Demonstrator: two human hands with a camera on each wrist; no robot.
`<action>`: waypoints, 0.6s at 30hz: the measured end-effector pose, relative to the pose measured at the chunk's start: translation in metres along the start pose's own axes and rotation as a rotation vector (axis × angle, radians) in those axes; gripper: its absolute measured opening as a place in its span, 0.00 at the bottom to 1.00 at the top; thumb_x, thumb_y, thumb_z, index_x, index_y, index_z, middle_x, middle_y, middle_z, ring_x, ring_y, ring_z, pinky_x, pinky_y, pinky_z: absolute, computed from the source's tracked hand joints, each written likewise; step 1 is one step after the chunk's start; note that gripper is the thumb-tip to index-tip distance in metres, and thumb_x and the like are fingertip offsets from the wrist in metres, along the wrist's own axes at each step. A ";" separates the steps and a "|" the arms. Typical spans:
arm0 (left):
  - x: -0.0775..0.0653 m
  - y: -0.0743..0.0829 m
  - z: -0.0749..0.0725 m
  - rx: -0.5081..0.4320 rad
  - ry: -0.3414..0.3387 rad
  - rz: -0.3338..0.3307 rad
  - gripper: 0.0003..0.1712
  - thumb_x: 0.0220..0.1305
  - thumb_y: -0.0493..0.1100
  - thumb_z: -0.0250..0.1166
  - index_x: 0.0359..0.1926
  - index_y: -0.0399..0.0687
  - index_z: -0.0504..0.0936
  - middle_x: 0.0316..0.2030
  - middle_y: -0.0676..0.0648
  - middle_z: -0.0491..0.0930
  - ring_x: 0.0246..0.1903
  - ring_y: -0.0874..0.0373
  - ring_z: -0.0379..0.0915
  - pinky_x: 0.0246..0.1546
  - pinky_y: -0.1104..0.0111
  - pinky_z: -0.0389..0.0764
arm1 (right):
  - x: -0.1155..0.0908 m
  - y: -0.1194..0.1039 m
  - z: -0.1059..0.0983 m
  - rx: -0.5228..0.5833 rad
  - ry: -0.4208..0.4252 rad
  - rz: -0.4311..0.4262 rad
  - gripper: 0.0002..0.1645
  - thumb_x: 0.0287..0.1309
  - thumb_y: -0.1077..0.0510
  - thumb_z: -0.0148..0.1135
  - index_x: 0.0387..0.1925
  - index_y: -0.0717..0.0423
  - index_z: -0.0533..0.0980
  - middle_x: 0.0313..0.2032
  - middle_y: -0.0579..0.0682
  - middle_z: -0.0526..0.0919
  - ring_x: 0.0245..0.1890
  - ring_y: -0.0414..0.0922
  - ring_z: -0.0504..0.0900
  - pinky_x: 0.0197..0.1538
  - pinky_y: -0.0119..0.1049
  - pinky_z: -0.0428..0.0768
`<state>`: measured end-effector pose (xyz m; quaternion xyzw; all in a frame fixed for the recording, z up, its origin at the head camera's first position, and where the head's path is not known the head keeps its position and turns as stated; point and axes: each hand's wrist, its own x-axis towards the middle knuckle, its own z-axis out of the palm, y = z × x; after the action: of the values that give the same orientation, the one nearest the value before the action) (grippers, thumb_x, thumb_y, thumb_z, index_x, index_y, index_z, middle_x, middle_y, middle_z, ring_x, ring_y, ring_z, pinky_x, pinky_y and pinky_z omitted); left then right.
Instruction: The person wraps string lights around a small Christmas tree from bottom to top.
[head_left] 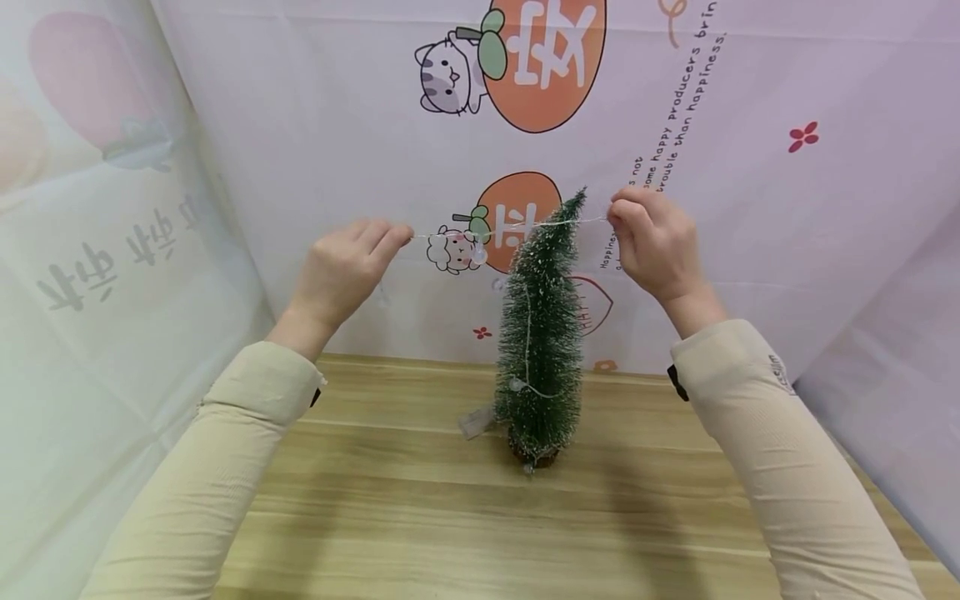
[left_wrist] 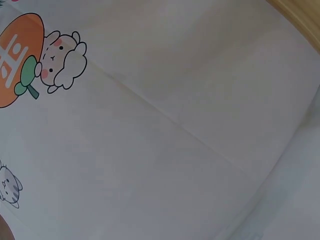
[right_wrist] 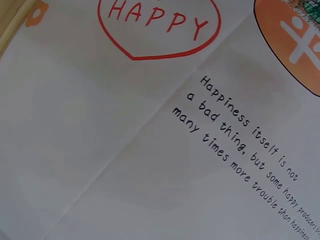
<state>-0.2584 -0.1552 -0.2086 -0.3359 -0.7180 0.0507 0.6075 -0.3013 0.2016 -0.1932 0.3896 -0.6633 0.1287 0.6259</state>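
Note:
A small green artificial Christmas tree (head_left: 542, 325), dusted with white, stands upright on a brown base (head_left: 534, 455). In front of its upper part a thin string of lights (head_left: 553, 223) stretches nearly level between the two hands. My left hand (head_left: 339, 271) pinches the string to the left of the tree; my right hand (head_left: 660, 243) pinches it close to the tip on the right. More wire hangs down the tree's front, with a clear round bulb (head_left: 517, 384) low on it. Only a sliver of the left hand (left_wrist: 5, 232) shows in the left wrist view.
Behind the tree hangs a white printed cloth (head_left: 360, 150), with further cloth (head_left: 90, 358) along the left side. The wooden tabletop (head_left: 420, 517) lies below. A flat greyish piece (head_left: 476, 422) sits beside the tree's lower left.

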 end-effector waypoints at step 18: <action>-0.032 0.007 0.015 -0.076 -0.072 0.119 0.09 0.56 0.34 0.64 0.40 0.42 0.80 0.32 0.47 0.84 0.27 0.53 0.80 0.18 0.64 0.79 | -0.043 -0.009 -0.001 0.004 -0.120 -0.111 0.06 0.55 0.73 0.56 0.32 0.63 0.77 0.36 0.57 0.86 0.37 0.55 0.82 0.44 0.44 0.82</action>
<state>-0.2673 -0.1620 -0.2427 -0.3987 -0.7196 0.0714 0.5639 -0.2987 0.2117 -0.2359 0.4341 -0.6768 0.0716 0.5902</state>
